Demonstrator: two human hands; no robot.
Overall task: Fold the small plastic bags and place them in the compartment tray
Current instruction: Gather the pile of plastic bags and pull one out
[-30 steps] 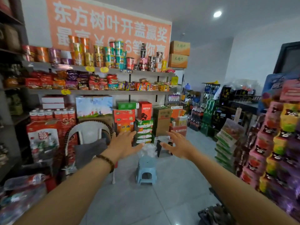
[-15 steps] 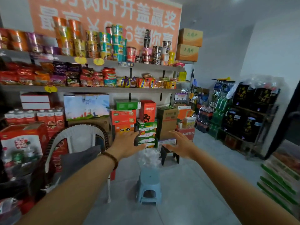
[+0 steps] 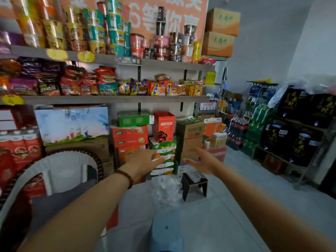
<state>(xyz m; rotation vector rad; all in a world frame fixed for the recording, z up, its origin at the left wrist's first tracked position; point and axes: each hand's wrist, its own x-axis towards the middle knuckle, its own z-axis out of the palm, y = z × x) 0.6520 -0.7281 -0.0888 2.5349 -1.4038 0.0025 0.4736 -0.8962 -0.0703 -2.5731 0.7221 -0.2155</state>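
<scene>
Head view, orange banner [image 3: 181,13] top centre, I read "你" there, snack shelves [image 3: 109,99] left, left hand [image 3: 143,160] and right hand [image 3: 203,161] spread, empty, plastic bags [image 3: 165,191] heaped on blue stool [image 3: 166,231] lower centre, grey floor [image 3: 236,215].

Translucent white plastic bags [image 3: 166,190] are pictured on a pale blue stool [image 3: 166,231], near a black stool [image 3: 194,186]. An orange banner [image 3: 163,17] is lettered in white. A red carton [image 3: 163,128] is seen beside a green carton [image 3: 134,118]; black boxes [image 3: 291,106] are marked in gold above the grey floor [image 3: 236,206].
</scene>
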